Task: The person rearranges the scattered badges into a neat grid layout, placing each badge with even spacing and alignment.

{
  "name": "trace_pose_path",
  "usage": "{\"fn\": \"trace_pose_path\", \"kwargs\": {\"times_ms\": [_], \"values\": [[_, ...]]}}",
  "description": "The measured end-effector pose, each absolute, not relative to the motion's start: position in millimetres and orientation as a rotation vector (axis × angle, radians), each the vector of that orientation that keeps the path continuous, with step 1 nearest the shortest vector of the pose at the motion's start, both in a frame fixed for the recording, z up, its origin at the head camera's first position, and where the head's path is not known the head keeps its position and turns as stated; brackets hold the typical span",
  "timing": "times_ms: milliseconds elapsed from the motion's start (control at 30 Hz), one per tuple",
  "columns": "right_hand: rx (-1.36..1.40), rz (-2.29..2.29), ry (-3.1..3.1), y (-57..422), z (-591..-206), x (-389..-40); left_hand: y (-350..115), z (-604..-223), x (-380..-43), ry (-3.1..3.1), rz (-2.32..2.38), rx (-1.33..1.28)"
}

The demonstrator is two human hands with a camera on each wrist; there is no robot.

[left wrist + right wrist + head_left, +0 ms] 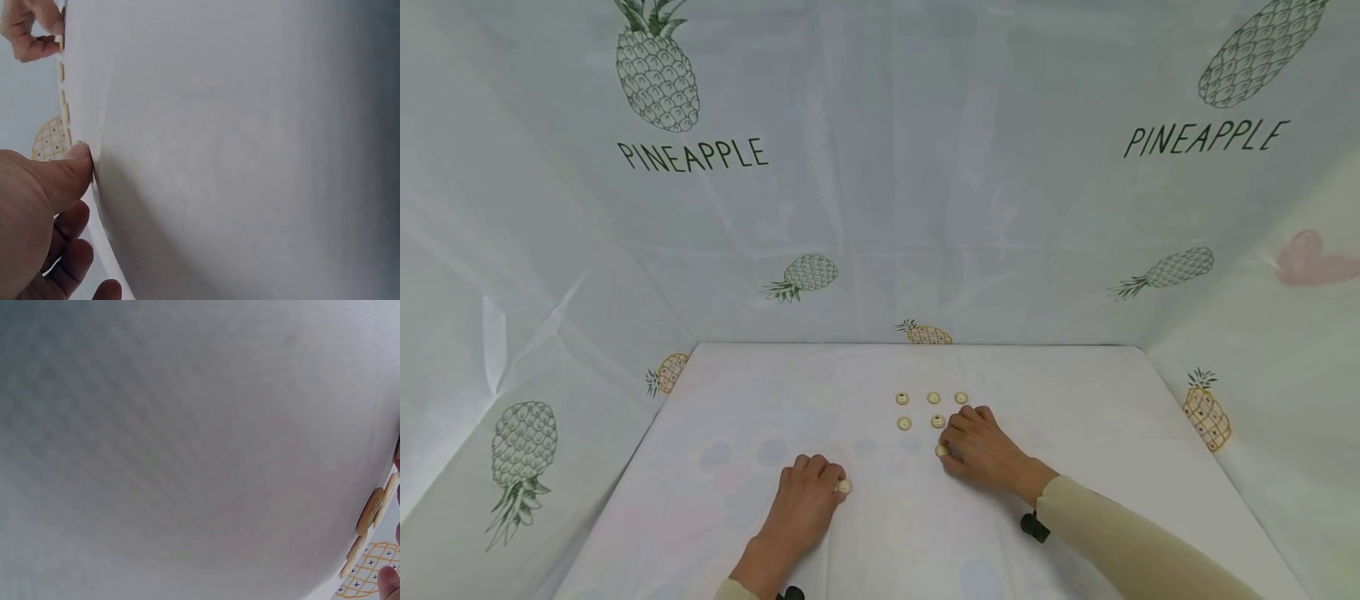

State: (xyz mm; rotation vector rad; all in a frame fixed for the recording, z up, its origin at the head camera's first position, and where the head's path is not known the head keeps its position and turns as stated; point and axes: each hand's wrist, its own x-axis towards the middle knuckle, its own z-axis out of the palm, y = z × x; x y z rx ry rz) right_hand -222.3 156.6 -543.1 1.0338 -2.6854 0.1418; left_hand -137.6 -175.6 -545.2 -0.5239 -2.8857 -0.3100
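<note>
My left hand (pixel 807 504) is near the front of the table, its thumb and fingers pinching a small round wooden disc (pixel 844 486) at the table surface. Farther right, my right hand (pixel 983 450) grips another such disc (pixel 942 450) by its edge, low over the cloth. Beyond it lie several matching pale yellow discs (pixel 904 423) in two rows, flat and slightly apart. Dark marks show on some faces, too small to read. The left wrist view shows the left thumb (pixel 65 175) against the cloth. In the right wrist view, wooden discs (pixel 370 511) stand at the right edge.
A white cloth with faint blue spots covers the table (pixel 700 517). Pineapple-printed sheeting (pixel 880 183) encloses the back and both sides. Each wrist wears a small black device, the right one (pixel 1035 527) close above the table.
</note>
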Motion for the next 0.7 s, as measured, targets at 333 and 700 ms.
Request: {"fn": "trace_pose_path", "kwargs": {"times_ms": [333,700], "values": [[1.027,0.141,-2.689,158,-544,-224,-177,-542,-142,-2.881,-0.303,-0.596],[1.043,0.138,-2.667,158,-545,-224,-187,-541,-154,-2.874,-0.152,-0.75]]}}
